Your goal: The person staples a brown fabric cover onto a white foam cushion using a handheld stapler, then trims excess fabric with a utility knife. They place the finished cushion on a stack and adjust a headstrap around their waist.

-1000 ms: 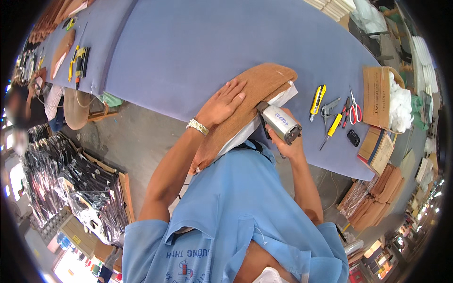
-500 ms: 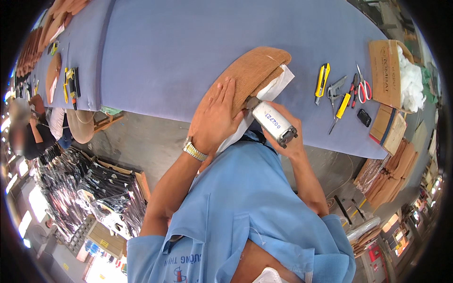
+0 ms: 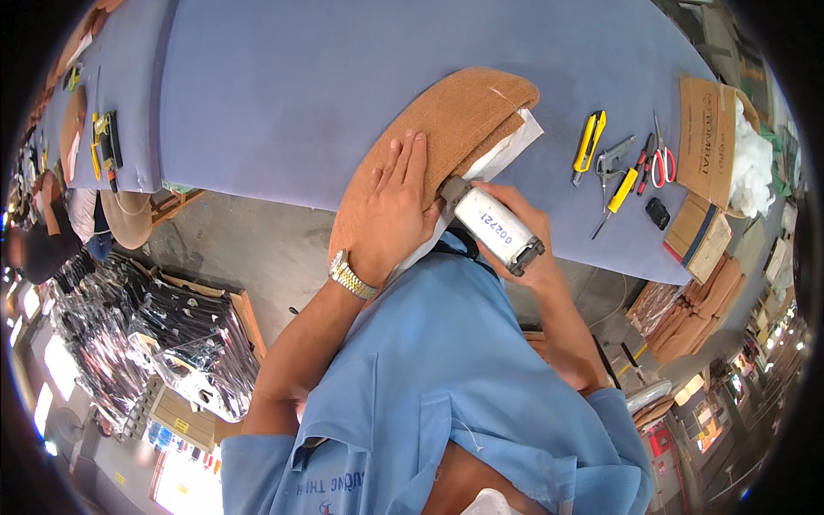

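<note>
A curved cushion piece covered in brown fabric (image 3: 481,101) lies at the near edge of the blue-topped table, with a white cloth flap (image 3: 508,153) sticking out along its near right side. My left hand (image 3: 396,202) rests on the brown fabric, fingers stretched out and nearly flat. In my right hand (image 3: 525,225) is a white, dark-ended staple gun (image 3: 493,225), its nose against the piece's near side, close to my left thumb. The gun hides the spot its nose touches, and it covers part of my right fingers.
Right of the piece lie a yellow cutter (image 3: 589,142), a grey hand tool (image 3: 614,158), a yellow-handled screwdriver (image 3: 620,193), red-handled scissors (image 3: 662,163) and a cardboard box (image 3: 708,142) with white stuffing. Plastic-wrapped goods (image 3: 193,330) stand behind at left. Another person (image 3: 47,232) is far left.
The staple gun's nose has shifted slightly left and toward me along the piece's side. My left hand stays on the fabric. The whole view has tilted a little.
</note>
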Demonstrator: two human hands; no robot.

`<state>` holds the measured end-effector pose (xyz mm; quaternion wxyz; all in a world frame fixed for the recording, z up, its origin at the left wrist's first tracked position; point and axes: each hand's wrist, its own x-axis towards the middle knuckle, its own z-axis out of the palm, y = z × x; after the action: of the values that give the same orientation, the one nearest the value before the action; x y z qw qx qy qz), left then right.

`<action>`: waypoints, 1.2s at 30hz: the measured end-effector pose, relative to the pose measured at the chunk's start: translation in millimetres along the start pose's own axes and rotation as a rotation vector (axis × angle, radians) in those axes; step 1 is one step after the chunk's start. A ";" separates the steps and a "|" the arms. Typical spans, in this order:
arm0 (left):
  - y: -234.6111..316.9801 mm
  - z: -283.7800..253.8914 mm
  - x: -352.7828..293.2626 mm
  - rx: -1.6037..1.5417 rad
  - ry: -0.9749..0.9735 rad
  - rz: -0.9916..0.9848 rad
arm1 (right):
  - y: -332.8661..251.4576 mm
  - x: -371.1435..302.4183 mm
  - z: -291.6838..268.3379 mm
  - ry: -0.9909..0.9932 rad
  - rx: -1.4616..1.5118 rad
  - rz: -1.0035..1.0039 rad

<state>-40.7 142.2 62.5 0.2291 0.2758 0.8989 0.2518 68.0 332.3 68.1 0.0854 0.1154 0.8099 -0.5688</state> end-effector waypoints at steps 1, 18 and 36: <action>-0.5 -0.8 -0.7 0.004 0.006 0.005 | 0.9 -1.5 2.1 0.017 0.015 -0.025; 0.5 2.4 0.8 -0.012 0.052 0.000 | -2.2 -8.5 19.7 0.075 0.042 -0.039; 7.1 5.9 -4.2 0.039 -0.050 -0.008 | -9.9 -20.4 29.0 0.087 0.056 -0.024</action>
<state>-31.5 146.7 63.2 0.2469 0.2829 0.8988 0.2262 85.0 299.9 72.7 0.0398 0.1327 0.7979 -0.5867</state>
